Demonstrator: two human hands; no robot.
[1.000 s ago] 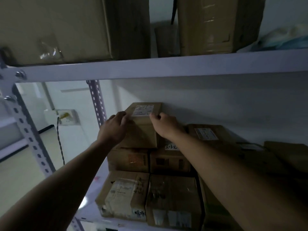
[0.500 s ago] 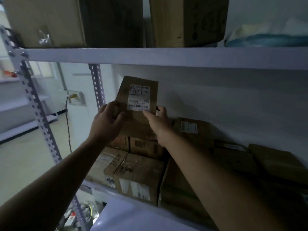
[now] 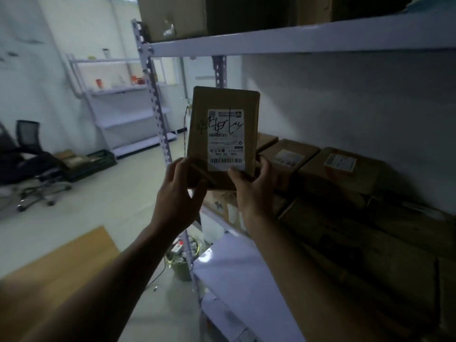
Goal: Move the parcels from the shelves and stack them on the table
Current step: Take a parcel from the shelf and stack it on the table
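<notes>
**Flat parcel off the shelf, both hands on its near edge**

I hold one small flat parcel (image 3: 223, 137) upright in front of me, label facing me, just left of the shelf (image 3: 246, 275) opening and clear of it. My left hand (image 3: 181, 193) is closed round the bottom-left corner, thumb on the front face, fingers behind. My right hand (image 3: 251, 187) is closed on the bottom-right corner, thumb tip on the label's lower edge. Neither hand has anything else.

Handling, my guess: cardboard, stiff enough to stand up w/o sagging when pinched at the bottom only, so prob light. Thin, so edges could bend if squeezed hard. Surface looks matte, not slippery. Safer hold for the carry: one hand flat under it, or a grip on both long sides, not corners.

More parcels (image 3: 338, 169) sit stacked on the shelf, right of my hands and further back. A wooden tabletop (image 3: 56, 267) shows near left, low; prob the drop spot, can't be sure.
</notes>
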